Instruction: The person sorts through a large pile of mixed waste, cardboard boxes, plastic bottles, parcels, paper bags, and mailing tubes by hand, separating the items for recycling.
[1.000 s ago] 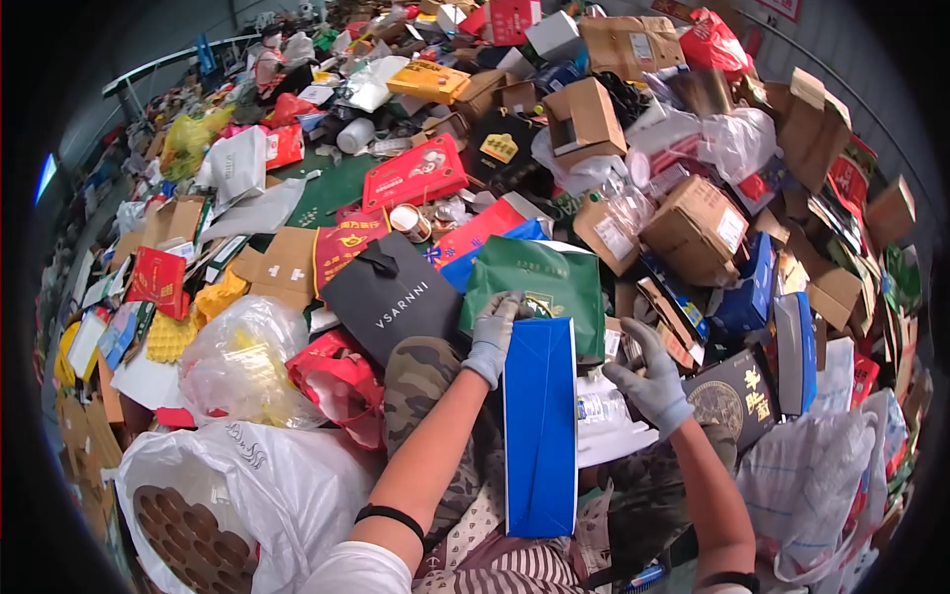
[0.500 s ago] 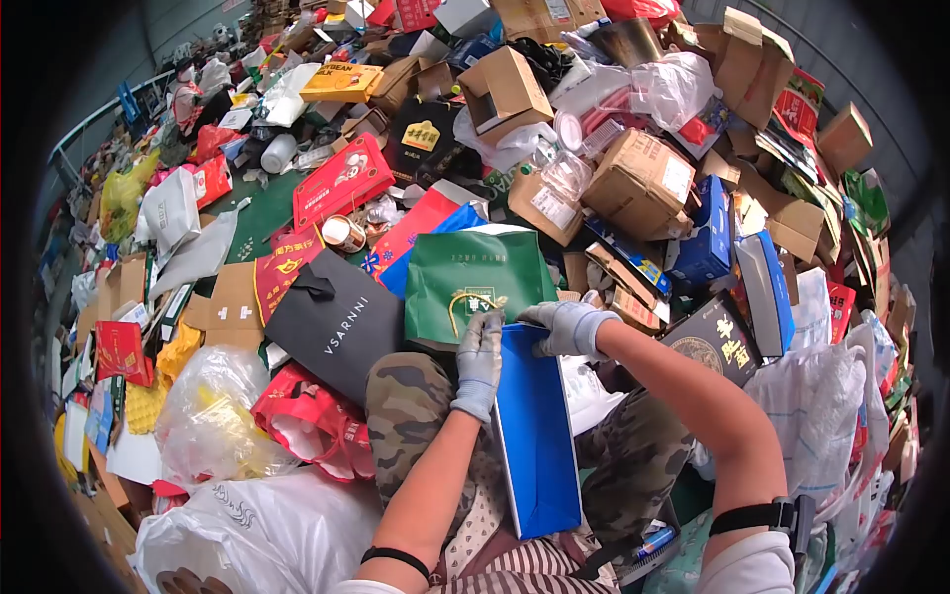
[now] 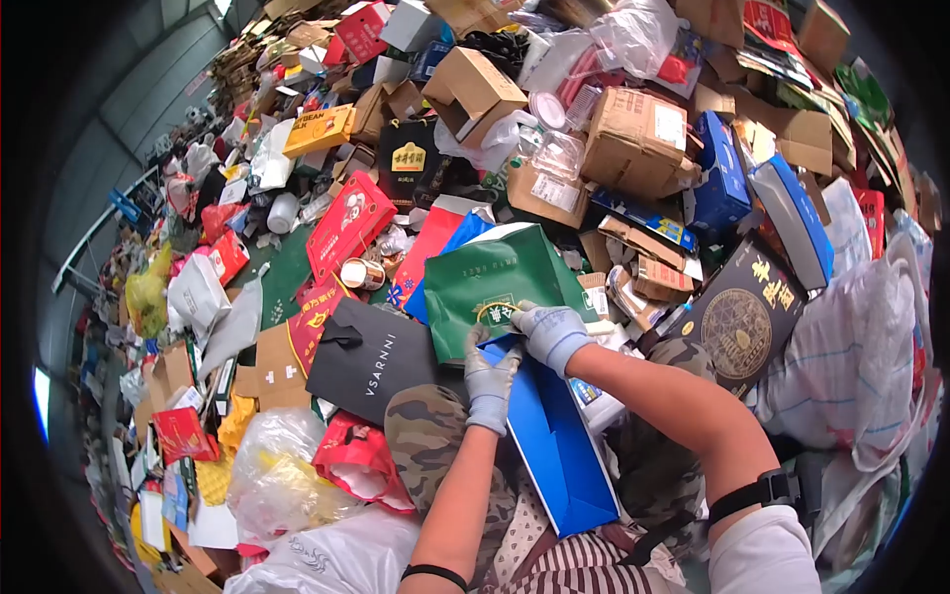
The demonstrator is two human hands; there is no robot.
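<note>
Blue box (image 3: pixel 564 455), open-topped, slanting between camouflage-clad knees (image 3: pixel 427 424). Left hand (image 3: pixel 490 384), gloved: fingers pinching its far left corner. Right hand (image 3: pixel 555 337), gloved: fingers bent at its far right corner, whether pinching cannot be told. Beyond: green bag (image 3: pixel 507 275). Left: black VSARNNI bag (image 3: pixel 371 368). Right: black box (image 3: pixel 764 287), gold emblem (image 3: pixel 737 335).

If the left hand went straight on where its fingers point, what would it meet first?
The left hand would probably meet the green bag, just beyond it in view, though the depth gap is unclear.
</note>
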